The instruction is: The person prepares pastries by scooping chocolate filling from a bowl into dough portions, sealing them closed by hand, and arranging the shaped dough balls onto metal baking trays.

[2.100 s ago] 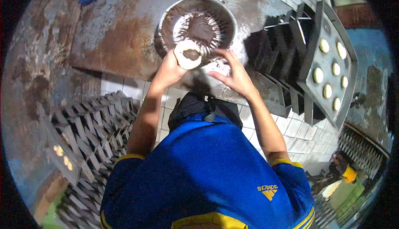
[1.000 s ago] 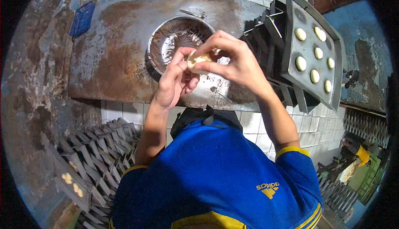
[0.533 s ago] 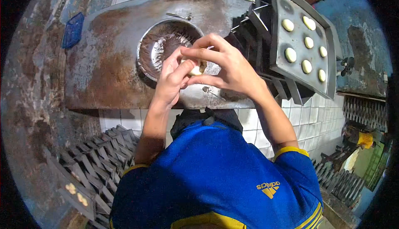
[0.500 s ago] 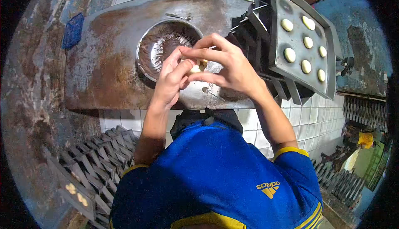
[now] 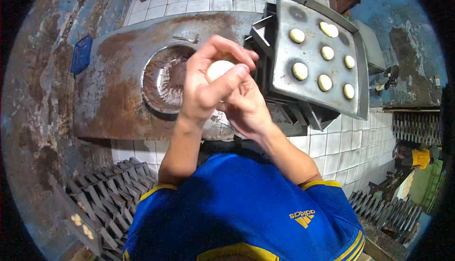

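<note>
A pale, smooth dough ball shows between the curled fingers and thumb of my left hand. Behind and below it, my right hand presses close to the left one, its fingers mostly hidden. Both hands are above the worktable, just right of a round metal bowl smeared inside with brown paste. To the right, a metal baking tray carries several dough pieces spaced apart; a joined pair lies near its far side.
The baking tray rests tilted on dark metal racking. A metal utensil lies behind the bowl on the stained table. A blue plastic basket sits at the left edge. Stacked racks stand lower left; a person in yellow is far right.
My hands have come together, with the right now behind the left, and the dough shows as a round ball. The view has shifted, placing the tray farther left and lower.
</note>
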A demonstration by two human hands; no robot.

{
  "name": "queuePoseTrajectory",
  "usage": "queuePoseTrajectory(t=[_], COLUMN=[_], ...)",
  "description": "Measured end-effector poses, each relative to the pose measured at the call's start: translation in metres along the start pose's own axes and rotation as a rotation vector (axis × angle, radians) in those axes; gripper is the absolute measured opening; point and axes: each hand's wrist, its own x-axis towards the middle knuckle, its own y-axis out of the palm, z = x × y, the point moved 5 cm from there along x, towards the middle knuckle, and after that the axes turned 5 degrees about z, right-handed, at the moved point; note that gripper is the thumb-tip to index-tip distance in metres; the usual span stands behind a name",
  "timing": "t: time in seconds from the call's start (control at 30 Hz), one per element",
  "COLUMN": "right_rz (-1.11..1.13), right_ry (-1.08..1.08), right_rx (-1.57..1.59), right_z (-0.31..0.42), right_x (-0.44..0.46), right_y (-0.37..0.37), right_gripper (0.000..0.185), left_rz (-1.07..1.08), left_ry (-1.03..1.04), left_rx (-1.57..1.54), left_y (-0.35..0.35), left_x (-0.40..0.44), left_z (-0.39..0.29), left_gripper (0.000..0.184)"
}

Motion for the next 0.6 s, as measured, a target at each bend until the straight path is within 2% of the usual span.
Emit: queuePoseTrajectory(t=[0.1, 0.13, 0.17, 0.23, 0.33, 0.4, 0.43, 0.5, 0.57, 0.6], right_rz=[-0.163, -0.235, -0.254, -0.281, 0.022, 0.130, 0.100, -0.030, -0.084, -0.085], right_ry=[-0.467, -0.506, -0.498, -0.492, -0.313, -0.249, -0.347, -0.583, -0.668, -0.568], right_rx=[-0.488, -0.627, -0.707, -0.791, -0.693, -0.782, -0.626, -0.607, -0.651, -0.578], right_z=[0.055, 0.074, 0.090, 0.120, 0.167, 0.190, 0.199, 0.193, 0.195, 0.200], right_x=[-0.012, -0.018, -0.022, -0.035, -0.051, -0.073, -0.080, -0.097, -0.110, -0.110], right_y=[-0.007, -0.012, -0.019, -0.030, -0.007, -0.018, -0.017, -0.068, -0.095, -0.086], right_gripper=[0.054, 0.052, 0.047, 0.043, 0.030, 0.036, 0.042, 0.050, 0.051, 0.052], left_rz=[-0.010, -0.012, 0.058, 0.062, 0.085, 0.193, 0.240, 0.344, 0.486, 0.558], left_ry=[-0.044, -0.037, -0.023, -0.001, 0.104, 0.214, 0.235, 0.256, 0.282, 0.293], left_rx=[-0.026, -0.021, 0.002, -0.036, -0.022, 0.015, 0.024, 0.047, 0.046, 0.044], left_y=[0.049, 0.064, 0.076, 0.105, 0.133, 0.152, 0.170, 0.206, 0.217, 0.223], left_x=[0.013, 0.017, 0.022, 0.031, 0.048, 0.054, 0.054, 0.053, 0.058, 0.060], left_z=[0.010, 0.017, 0.027, 0.038, 0.034, 0.035, 0.044, 0.064, 0.077, 0.084], left_gripper=[0.029, 0.033, 0.046, 0.052, 0.068, 0.072, 0.073, 0.075, 0.075, 0.074])
